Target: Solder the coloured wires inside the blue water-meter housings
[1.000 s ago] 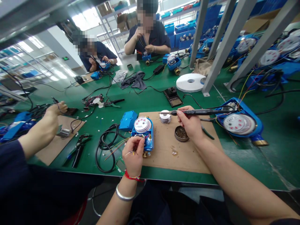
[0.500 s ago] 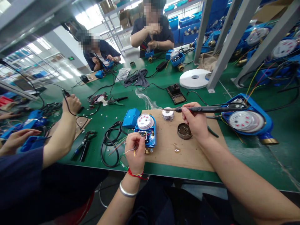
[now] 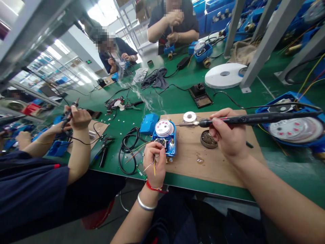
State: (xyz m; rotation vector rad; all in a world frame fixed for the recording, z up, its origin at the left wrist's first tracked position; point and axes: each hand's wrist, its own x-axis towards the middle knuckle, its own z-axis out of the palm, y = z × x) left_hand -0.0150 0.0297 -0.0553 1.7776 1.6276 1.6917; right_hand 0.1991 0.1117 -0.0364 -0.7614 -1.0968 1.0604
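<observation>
Green workbench (image 3: 175,105) surface, drifting smoke (image 3: 146,98) seen above; open blue water meter (image 3: 173,144) placed at cardboard mat's (image 3: 218,171) left edge, wires (image 3: 154,168) pinched in left hand (image 3: 157,162), soldering iron (image 3: 243,119) gripped in right hand (image 3: 227,135), tip near meter, presumably hot

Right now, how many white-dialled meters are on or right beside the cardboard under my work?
2: the near meter on the cardboard's left side, by the left hand; the far-right meter beyond its right edge, partly behind the soldering iron.
</observation>
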